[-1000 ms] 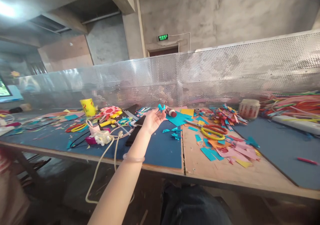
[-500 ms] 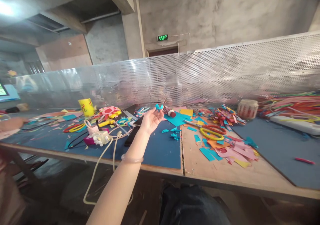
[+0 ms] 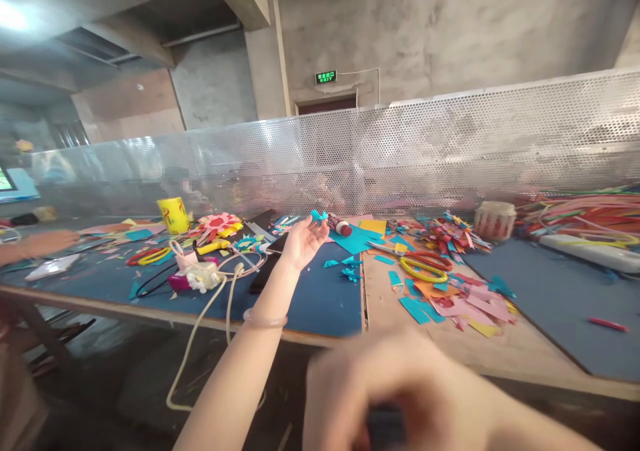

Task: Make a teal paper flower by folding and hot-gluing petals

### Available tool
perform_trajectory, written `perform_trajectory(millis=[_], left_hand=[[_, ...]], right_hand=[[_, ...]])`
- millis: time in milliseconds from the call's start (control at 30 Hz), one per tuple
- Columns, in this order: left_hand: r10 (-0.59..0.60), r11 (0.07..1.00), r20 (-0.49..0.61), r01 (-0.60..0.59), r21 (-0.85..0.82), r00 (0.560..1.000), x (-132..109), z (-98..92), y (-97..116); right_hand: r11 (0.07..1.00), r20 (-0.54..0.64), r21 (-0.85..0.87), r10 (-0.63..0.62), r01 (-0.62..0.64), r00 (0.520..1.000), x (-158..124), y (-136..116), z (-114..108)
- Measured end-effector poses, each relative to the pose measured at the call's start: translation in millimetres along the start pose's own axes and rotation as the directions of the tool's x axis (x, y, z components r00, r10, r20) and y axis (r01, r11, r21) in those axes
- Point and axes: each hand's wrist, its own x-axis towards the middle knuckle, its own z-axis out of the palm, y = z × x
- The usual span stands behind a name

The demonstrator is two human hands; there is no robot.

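Holding blue paper (image 3: 319,217) at fingertips of left hand (image 3: 303,245), farther out and leftward of right hand (image 3: 400,377), curled, blurred; cannot tell if gripping anything

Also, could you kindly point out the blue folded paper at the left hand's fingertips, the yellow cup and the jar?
Blue folded paper (image 3: 319,217): head view, on its visible part.
Yellow cup (image 3: 173,216): head view, on its outer side.
Jar (image 3: 495,221): head view, on its body's middle.
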Motion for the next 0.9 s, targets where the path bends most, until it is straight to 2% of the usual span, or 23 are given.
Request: perform_trajectory(millis=[33, 67, 133, 167, 267, 367, 633, 900], left_hand=[[-0.018, 1.0, 0.004, 0.018, 0.008, 1.0, -1, 0.2, 0], [-0.036, 0.999, 0.007, 0.036, 0.018, 0.999, -2, 0.4, 0], [-0.054, 0.998, 0.009, 0.054, 0.035, 0.998, -3, 1.1, 0], [-0.05, 0.998, 0.012, 0.05, 0.042, 0.999, -3, 1.4, 0], [-0.035, 0.998, 0.028, 0.033, 0.052, 0.999, -3, 2.1, -1], [-0.069, 0.996, 0.04, 0.066, 0.06, 0.997, -3, 3.2, -3], [-0.155, 0.977, 0.132, 0.132, 0.167, 0.979, -8, 8.0, -7], [-0.177, 0.97, 0.164, 0.143, 0.197, 0.971, -9, 8.9, -7]], right_hand=[[1.0, -0.054, -0.012, 0.018, -0.019, 0.998, 12, 11, -10], [0.994, -0.211, -0.089, 0.044, -0.064, 0.977, 23, 23, -22], [0.944, -0.477, -0.288, 0.003, -0.16, 0.879, 40, 55, -47], [0.903, -0.561, -0.367, -0.024, -0.222, 0.828, 45, 72, -59], [0.813, -0.585, -0.506, -0.078, -0.288, 0.808, 50, 116, -84], [0.814, -0.611, -0.493, -0.073, -0.307, 0.788, 47, 138, -90], [0.857, -0.637, -0.452, -0.118, -0.246, 0.762, 40, 139, -75], [0.806, -0.617, -0.545, -0.198, -0.231, 0.762, 38, 140, -72]])
